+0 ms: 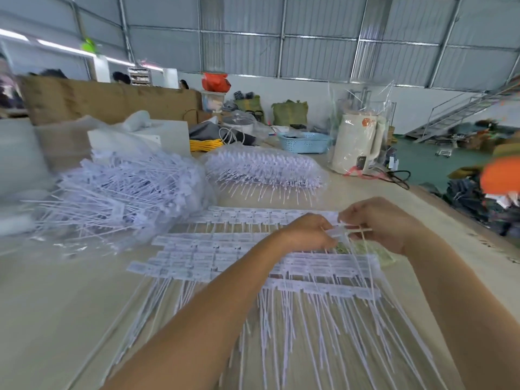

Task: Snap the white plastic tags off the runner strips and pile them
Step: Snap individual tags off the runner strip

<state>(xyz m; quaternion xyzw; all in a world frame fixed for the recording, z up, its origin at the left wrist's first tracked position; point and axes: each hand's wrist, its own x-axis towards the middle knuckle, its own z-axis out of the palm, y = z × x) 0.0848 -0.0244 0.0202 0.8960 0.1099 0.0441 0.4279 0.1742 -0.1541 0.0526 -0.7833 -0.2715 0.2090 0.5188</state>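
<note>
Several runner strips of white plastic tags (pixel 213 257) lie in overlapping rows on the table in front of me, their long thin tails pointing toward me. Above the right end of these rows, my left hand (pixel 308 232) and my right hand (pixel 380 223) meet and both pinch one white tag (pixel 342 230), whose thin tail hangs down between them. A loose pile of separated tags (pixel 118 192) lies to the left on clear plastic. A bundle of tags in a clear bag (pixel 264 170) rests behind the rows.
A cream kettle (pixel 357 144) wrapped in plastic stands at the back right beside a blue basket (pixel 305 142). A white box (pixel 140 136) sits behind the pile. The table's right edge (pixel 464 218) drops to a green floor with clutter.
</note>
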